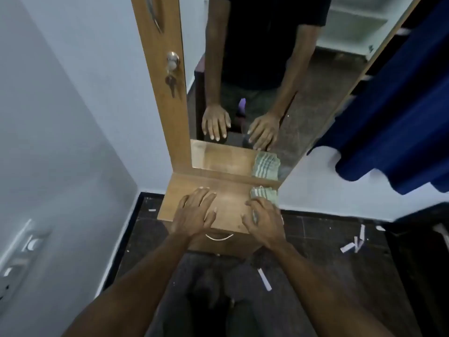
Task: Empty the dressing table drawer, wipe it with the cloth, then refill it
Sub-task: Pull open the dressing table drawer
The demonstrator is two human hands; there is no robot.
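Two bare forearms reaching up from the bottom of the frame, converging toward the small wooden tabletop point(230, 205) at centre. Left hand point(194, 211) palm down, fingers straight and spread, lying flat on the left half of the tabletop; grip open, holding nothing. Right hand point(263, 222) at the tabletop's front right corner, fingers bent downward over the near end of a folded green-and-white striped cloth point(263, 192); touching it, but unclear whether grip closed on it or merely pressing. Cloth lying along the right edge of the tabletop, far end against the mirror.

Below the hands, just under the tabletop's front edge, drawer front point(218, 243) with curved metal handle point(219, 237), apparently pushed in; contents not visible.

On the dark floor point(328, 263) at lower right, several scattered white paper strips point(264, 279).

Farther back, upright mirror point(255, 69) rising from the tabletop, reflecting both hands, the cloth and a dark-shirted torso. Left of the mirror, a wooden door panel point(158, 81) with a lock and hanging keys point(171, 83). Upper right of the frame, blue fabric point(401, 105) hanging.
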